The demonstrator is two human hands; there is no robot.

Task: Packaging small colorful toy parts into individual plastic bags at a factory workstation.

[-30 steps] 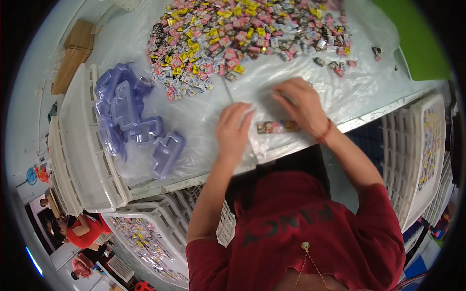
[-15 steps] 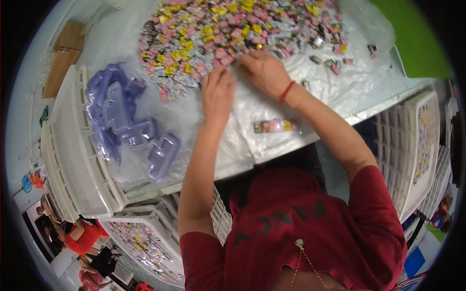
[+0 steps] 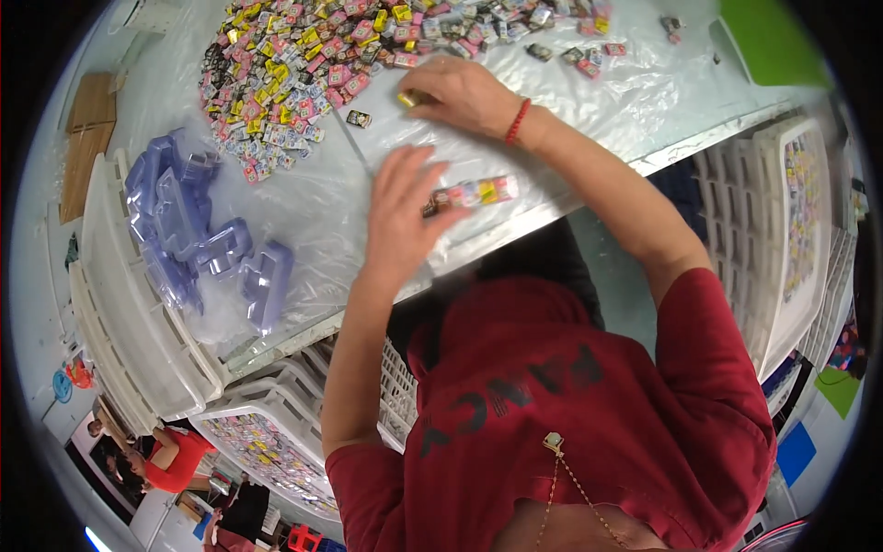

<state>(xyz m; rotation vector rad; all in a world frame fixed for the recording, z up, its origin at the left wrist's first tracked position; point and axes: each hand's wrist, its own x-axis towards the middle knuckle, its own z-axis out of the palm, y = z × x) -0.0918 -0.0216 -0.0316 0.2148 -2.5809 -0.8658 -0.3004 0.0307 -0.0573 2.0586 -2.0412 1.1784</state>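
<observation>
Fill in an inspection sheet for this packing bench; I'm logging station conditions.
Surface: table covered with clear plastic sheeting.
Job's things: heap of small colourful packets; filled clear strip tray.
Clutter: purple blister trays; cardboard.
Grippers: left hand open, beside the strip tray; right hand pinching a yellow packet.
Cables: nothing seen.
Surroundings: white crates; people lower left.

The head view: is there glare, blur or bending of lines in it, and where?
In the head view, soft glare lies on the clear plastic sheet; the table edge bends toward the black rim, which is fisheye distortion; the left hand looks a little smeared by motion, the right hand sharper; the pile of small colourful pieces is evenly lit, without hard shadows.
</observation>
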